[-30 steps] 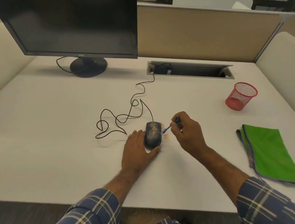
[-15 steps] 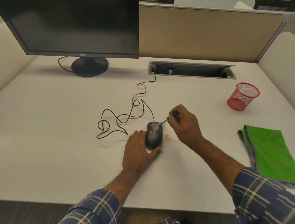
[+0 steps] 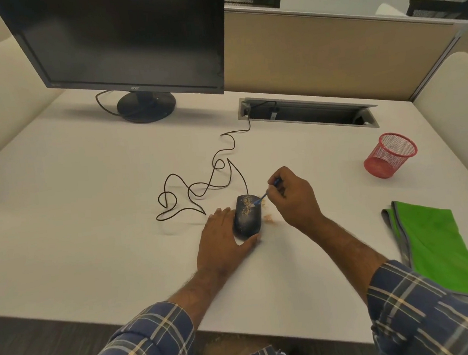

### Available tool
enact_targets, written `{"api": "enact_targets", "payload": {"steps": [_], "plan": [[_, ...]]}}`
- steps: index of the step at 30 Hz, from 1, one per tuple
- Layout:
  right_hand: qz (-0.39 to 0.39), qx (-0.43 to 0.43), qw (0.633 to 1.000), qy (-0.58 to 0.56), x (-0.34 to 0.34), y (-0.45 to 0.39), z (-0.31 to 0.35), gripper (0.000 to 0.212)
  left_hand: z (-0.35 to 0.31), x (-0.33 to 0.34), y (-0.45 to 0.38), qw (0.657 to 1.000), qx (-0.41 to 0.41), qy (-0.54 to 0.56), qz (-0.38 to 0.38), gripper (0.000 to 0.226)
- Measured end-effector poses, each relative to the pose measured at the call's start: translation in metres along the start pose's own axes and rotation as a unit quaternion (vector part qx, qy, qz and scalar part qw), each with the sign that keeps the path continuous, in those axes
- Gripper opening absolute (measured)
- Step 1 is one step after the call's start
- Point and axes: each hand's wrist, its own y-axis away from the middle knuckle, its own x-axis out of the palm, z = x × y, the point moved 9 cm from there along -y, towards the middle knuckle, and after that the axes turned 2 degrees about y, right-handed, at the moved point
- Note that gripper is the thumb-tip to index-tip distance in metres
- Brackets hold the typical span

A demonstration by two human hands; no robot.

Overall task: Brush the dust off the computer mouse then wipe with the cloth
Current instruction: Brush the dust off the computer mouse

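Observation:
A dark wired computer mouse lies on the white desk, speckled with tan dust on its upper half. My left hand rests flat against the mouse's left side and near end, with the thumb curled under its near edge. My right hand pinches a small blue brush, whose bristle tip touches the mouse's upper right part. A small heap of tan dust lies on the desk just right of the mouse. The folded green cloth lies at the right, apart from both hands.
The mouse cable loops across the desk up to a cable tray opening. A black monitor stands at the back left. A red mesh cup sits at the right. A partition wall closes the back.
My right hand has moved the brush from the desk beside the mouse up onto the mouse's upper right part. The left hand and the mouse have stayed in place.

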Motion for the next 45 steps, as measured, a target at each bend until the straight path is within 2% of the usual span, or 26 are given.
{"api": "enact_targets", "payload": {"steps": [3,6,8,11,17,22,28,33,39,43,45], "plan": [[-0.027,0.020,0.999,0.002,-0.009,-0.004,-0.008,0.010,0.000,0.000,-0.001,1.000,0.004,-0.005,-0.002,0.091],[-0.043,0.045,0.997,-0.045,-0.011,-0.014,-0.008,0.006,0.001,0.001,-0.001,1.000,0.004,-0.010,0.001,0.094],[-0.023,0.056,0.997,-0.055,-0.002,-0.021,-0.005,0.005,0.002,0.003,-0.001,1.000,0.000,-0.015,0.008,0.098],[0.022,0.056,0.998,0.002,0.014,-0.033,-0.002,0.007,0.004,0.004,-0.001,1.000,-0.008,-0.017,0.012,0.099],[0.017,0.051,0.998,0.013,0.016,-0.051,0.004,0.009,0.004,0.005,-0.002,1.000,-0.011,-0.013,0.011,0.096],[0.088,0.067,0.993,0.044,0.038,-0.056,0.007,0.008,0.004,0.005,-0.002,1.000,-0.003,-0.012,0.007,0.093],[0.034,0.088,0.995,0.022,0.032,-0.063,0.004,0.012,0.004,0.006,-0.002,1.000,-0.004,-0.011,0.008,0.093],[0.074,0.087,0.991,0.067,0.045,-0.063,0.003,0.009,0.005,0.007,-0.001,1.000,-0.008,-0.010,0.014,0.097],[0.027,0.085,0.994,0.060,0.034,-0.067,0.007,0.012,0.004,0.005,-0.001,1.000,-0.005,-0.010,0.005,0.094],[0.064,0.081,0.991,0.081,0.039,-0.066,0.006,0.010,0.005,0.006,-0.001,1.000,-0.011,-0.013,0.010,0.096],[0.057,0.078,0.990,0.098,0.037,-0.066,0.005,0.010,0.005,0.007,-0.001,1.000,-0.011,-0.012,0.014,0.097]]}}
